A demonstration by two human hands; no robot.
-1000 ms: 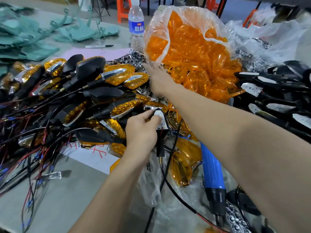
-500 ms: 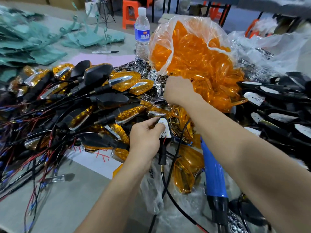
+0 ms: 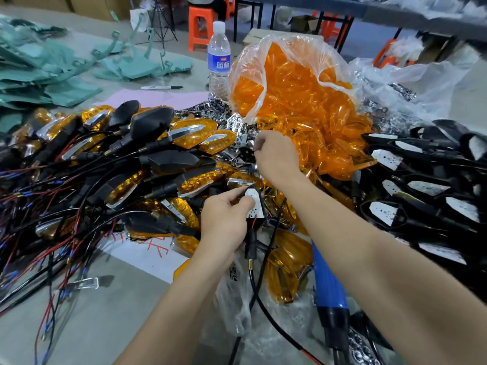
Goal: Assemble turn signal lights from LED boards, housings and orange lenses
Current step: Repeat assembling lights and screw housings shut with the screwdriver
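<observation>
The left hand (image 3: 226, 222) holds a black housing (image 3: 250, 247) above the middle of the bench (image 3: 92, 325), its fingers curled round the housing and the thumb by the white LED board (image 3: 254, 205) seated in it, board facing up. A black cable hangs from the housing's stem. Just beyond, the right hand (image 3: 276, 159) has its fingers curled together, tips pinching a small dark perforated plate (image 3: 246, 154) over a heap of shiny ones. Behind it sits an open clear bag of orange lenses (image 3: 303, 101). Finished lights (image 3: 189, 133) with wires are piled at left, and more housings with boards (image 3: 421, 191) at right. A blue tool (image 3: 329, 280) lies under the right forearm.
</observation>
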